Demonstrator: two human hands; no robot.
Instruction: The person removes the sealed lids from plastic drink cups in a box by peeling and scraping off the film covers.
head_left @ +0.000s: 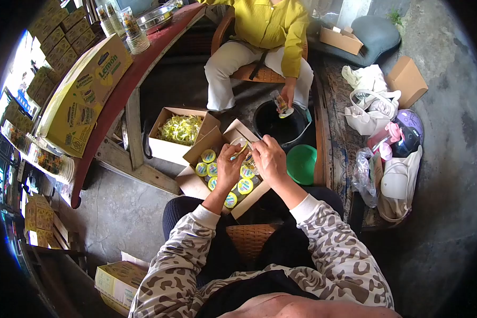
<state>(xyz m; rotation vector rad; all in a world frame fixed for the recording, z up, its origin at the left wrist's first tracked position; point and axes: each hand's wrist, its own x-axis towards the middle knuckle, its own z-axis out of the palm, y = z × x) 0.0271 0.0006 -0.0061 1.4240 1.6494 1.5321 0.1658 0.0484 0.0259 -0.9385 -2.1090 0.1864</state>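
Observation:
My left hand is closed in a pinch on a thin yellow strip above an open cardboard box. My right hand is beside it, with its fingers pressed together; what they hold is hidden. Just beyond the fingertips shows a pale, round, clear plastic rim, partly covered by the hands. Below, the cardboard box holds several small cups with yellow printed lids, standing lid up.
Behind, to the left, a box is heaped with yellow strips. Across from me, a seated person in yellow holds a clear cup over a black bucket. A green lid lies right. A red-edged table curves along the left.

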